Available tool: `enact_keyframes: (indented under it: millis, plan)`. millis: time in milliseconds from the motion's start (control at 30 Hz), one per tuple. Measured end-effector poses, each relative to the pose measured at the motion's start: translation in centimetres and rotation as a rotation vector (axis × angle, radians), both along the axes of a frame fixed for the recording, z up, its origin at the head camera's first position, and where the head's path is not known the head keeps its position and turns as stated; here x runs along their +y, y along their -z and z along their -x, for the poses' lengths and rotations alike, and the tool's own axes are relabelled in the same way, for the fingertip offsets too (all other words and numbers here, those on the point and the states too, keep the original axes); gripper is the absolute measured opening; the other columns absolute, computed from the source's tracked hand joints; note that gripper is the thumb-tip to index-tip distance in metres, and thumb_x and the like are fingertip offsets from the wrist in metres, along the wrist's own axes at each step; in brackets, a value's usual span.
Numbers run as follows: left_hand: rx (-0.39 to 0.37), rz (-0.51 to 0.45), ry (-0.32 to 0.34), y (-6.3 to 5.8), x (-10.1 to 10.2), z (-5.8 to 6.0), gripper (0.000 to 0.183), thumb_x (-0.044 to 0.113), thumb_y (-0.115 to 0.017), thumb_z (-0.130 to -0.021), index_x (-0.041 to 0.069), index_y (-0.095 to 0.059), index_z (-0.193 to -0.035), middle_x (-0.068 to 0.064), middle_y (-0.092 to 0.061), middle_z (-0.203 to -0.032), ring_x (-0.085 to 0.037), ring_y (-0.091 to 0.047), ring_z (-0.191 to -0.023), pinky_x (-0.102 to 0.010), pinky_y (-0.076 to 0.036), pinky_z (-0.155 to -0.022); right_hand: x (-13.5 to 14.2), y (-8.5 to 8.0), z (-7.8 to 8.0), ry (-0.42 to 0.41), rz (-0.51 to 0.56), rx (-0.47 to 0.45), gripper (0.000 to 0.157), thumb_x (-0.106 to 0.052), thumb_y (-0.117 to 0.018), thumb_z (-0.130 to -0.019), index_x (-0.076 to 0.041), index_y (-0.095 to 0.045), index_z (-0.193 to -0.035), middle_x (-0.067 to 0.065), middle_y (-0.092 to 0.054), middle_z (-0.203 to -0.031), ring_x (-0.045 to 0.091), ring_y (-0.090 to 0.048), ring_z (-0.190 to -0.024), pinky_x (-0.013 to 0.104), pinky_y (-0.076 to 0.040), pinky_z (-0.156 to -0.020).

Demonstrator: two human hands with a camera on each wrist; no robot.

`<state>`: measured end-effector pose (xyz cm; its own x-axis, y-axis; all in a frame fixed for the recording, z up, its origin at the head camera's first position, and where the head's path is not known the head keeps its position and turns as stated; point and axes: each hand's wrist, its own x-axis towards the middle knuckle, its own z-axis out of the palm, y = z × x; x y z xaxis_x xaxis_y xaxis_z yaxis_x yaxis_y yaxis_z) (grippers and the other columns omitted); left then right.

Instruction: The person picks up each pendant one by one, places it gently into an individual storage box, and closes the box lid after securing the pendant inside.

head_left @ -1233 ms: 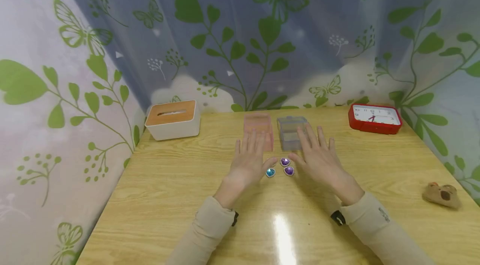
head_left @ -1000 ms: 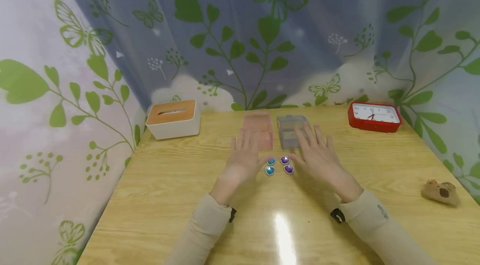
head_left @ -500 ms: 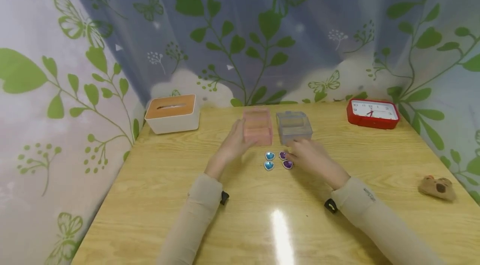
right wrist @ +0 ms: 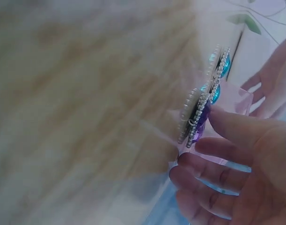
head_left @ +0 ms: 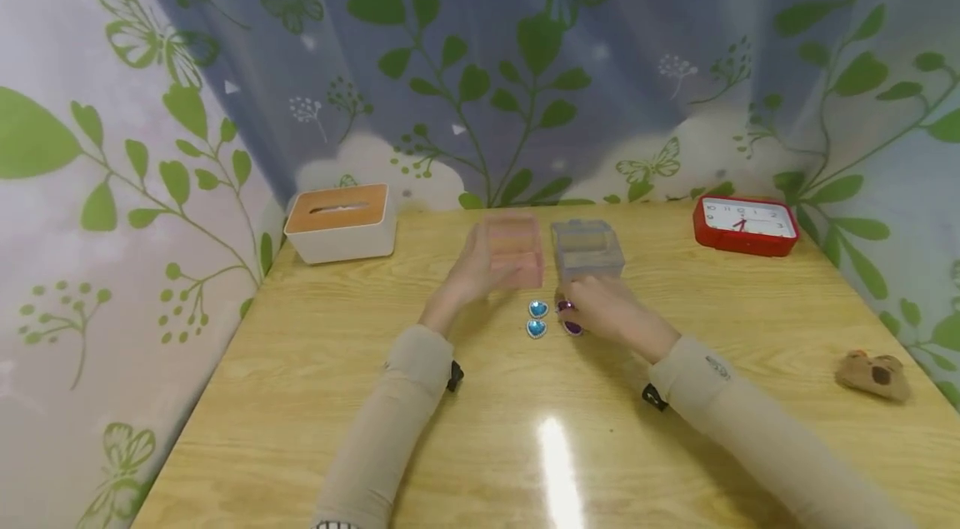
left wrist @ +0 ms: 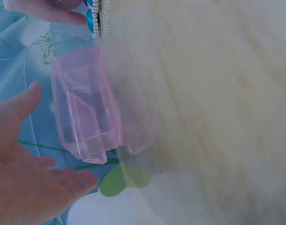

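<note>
Two blue heart-shaped gems (head_left: 537,309) with beaded silver rims lie in a column on the wooden table, beside two purple heart-shaped gems (head_left: 573,328). My right hand (head_left: 603,306) is over the purple pair, partly covering them. In the right wrist view its thumb (right wrist: 227,121) and forefinger stand apart at a purple gem (right wrist: 199,131), which is still flat on the table. My left hand (head_left: 471,269) is beside the pink clear box (head_left: 513,250). The left wrist view shows its fingers (left wrist: 72,185) spread, with a gap to the box (left wrist: 84,108).
A grey clear box (head_left: 588,250) stands with its lid raised, right of the pink one. At the back left is a white tissue box (head_left: 345,233) with a wooden top. A red clock (head_left: 745,227) stands back right, and a brown plush (head_left: 872,376) lies at the right edge.
Both hands were flat with fingers spread beside the gems. The left has moved to the pink box's left side; the right has bent its fingers and come over the purple gems.
</note>
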<state>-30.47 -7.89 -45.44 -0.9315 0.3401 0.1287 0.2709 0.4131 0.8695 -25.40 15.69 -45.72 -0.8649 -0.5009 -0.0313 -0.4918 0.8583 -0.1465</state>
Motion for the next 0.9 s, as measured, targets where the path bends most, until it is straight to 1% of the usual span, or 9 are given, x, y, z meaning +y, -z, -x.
enact_keyframes:
  millis: [33, 100, 167, 267, 367, 467, 567, 733, 900]
  plan:
    - [0.009, -0.03, -0.002, 0.1, 0.1, 0.2, 0.078, 0.01, -0.078, -0.095, 0.021, -0.034, -0.158, -0.019, -0.037, -0.163, -0.047, -0.042, -0.149, -0.063, -0.042, -0.122, -0.1, 0.0, 0.1, -0.004, -0.007, -0.005, 0.017, -0.029, -0.078, -0.096, -0.014, -0.075, -0.101, -0.001, -0.073, -0.088, 0.012, -0.061, -0.07, 0.028, -0.048, -0.055]
    - [-0.002, 0.023, -0.023, 0.3, 0.2, 0.5, 0.079, 0.012, -0.077, -0.096, 0.023, -0.031, -0.159, -0.019, -0.034, -0.163, -0.044, -0.041, -0.151, -0.061, -0.042, -0.123, -0.3, -0.1, 0.2, -0.006, -0.019, -0.017, 0.016, -0.028, -0.078, -0.096, -0.014, -0.077, -0.103, 0.0, -0.076, -0.091, 0.013, -0.062, -0.072, 0.03, -0.05, -0.058]
    - [-0.013, 0.025, -0.013, 0.5, 0.2, 0.7, 0.08, 0.013, -0.077, -0.096, 0.025, -0.031, -0.16, -0.019, -0.035, -0.164, -0.043, -0.041, -0.151, -0.061, -0.04, -0.124, -0.4, -0.1, 0.3, -0.01, -0.025, -0.024, 0.016, -0.027, -0.079, -0.095, -0.014, -0.079, -0.104, 0.001, -0.077, -0.092, 0.013, -0.062, -0.072, 0.031, -0.051, -0.059]
    - [-0.043, 0.045, -0.002, 0.5, 0.1, 0.8, 0.086, 0.016, -0.077, -0.096, 0.022, -0.025, -0.164, -0.021, -0.031, -0.167, -0.043, -0.039, -0.153, -0.062, -0.037, -0.126, -0.6, -0.1, 0.4, -0.012, -0.027, -0.008, 0.012, -0.024, -0.08, -0.093, -0.013, -0.079, -0.099, 0.001, -0.076, -0.087, 0.013, -0.06, -0.069, 0.031, -0.049, -0.059]
    - [-0.112, 0.13, -0.043, 0.4, -0.2, 0.4, 0.097, 0.029, -0.075, -0.099, 0.015, -0.01, -0.169, -0.022, -0.016, -0.175, -0.044, -0.028, -0.159, -0.062, -0.028, -0.13, -0.7, -0.1, 0.5, -0.024, -0.031, 0.02, 0.012, -0.023, -0.081, -0.093, -0.013, -0.076, -0.088, -0.001, -0.072, -0.079, 0.013, -0.058, -0.066, 0.031, -0.046, -0.056]
    - [-0.167, 0.209, -0.071, 0.3, -0.4, 0.2, 0.102, 0.038, -0.07, -0.102, 0.01, 0.001, -0.17, -0.019, -0.002, -0.178, -0.042, -0.015, -0.164, -0.058, -0.017, -0.134, -0.8, -0.1, 0.6, -0.038, -0.044, 0.03, 0.025, -0.023, -0.08, -0.093, -0.015, -0.066, -0.075, -0.002, -0.064, -0.071, 0.013, -0.054, -0.062, 0.029, -0.042, -0.053]
    - [-0.185, 0.232, -0.068, 0.3, -0.5, 0.1, 0.1, 0.038, -0.066, -0.104, 0.009, 0.003, -0.17, -0.018, 0.002, -0.179, -0.041, -0.008, -0.166, -0.057, -0.011, -0.136, -1.0, -0.2, 0.7, -0.059, -0.065, 0.025, 0.039, -0.023, -0.079, -0.095, -0.016, -0.055, -0.065, -0.003, -0.056, -0.064, 0.012, -0.05, -0.057, 0.026, -0.036, -0.05]
    - [-0.176, 0.244, -0.074, 0.5, -0.5, 0.2, 0.098, 0.039, -0.066, -0.104, 0.006, -0.001, -0.17, -0.02, -0.002, -0.178, -0.041, -0.01, -0.165, -0.058, -0.013, -0.135, -1.1, -0.3, 0.6, -0.096, -0.079, 0.028, 0.046, -0.022, -0.076, -0.097, -0.019, -0.047, -0.061, -0.003, -0.049, -0.059, 0.011, -0.045, -0.052, 0.024, -0.031, -0.048]
    - [-0.15, 0.234, -0.073, 0.5, -0.3, 0.4, 0.093, 0.035, -0.069, -0.102, 0.006, -0.01, -0.169, -0.022, -0.016, -0.176, -0.043, -0.026, -0.161, -0.059, -0.025, -0.132, -0.9, -0.4, 0.8, -0.112, -0.024, 0.025, 0.045, -0.013, -0.07, -0.096, -0.019, -0.041, -0.062, -0.006, -0.041, -0.056, 0.007, -0.037, -0.048, 0.021, -0.027, -0.046]
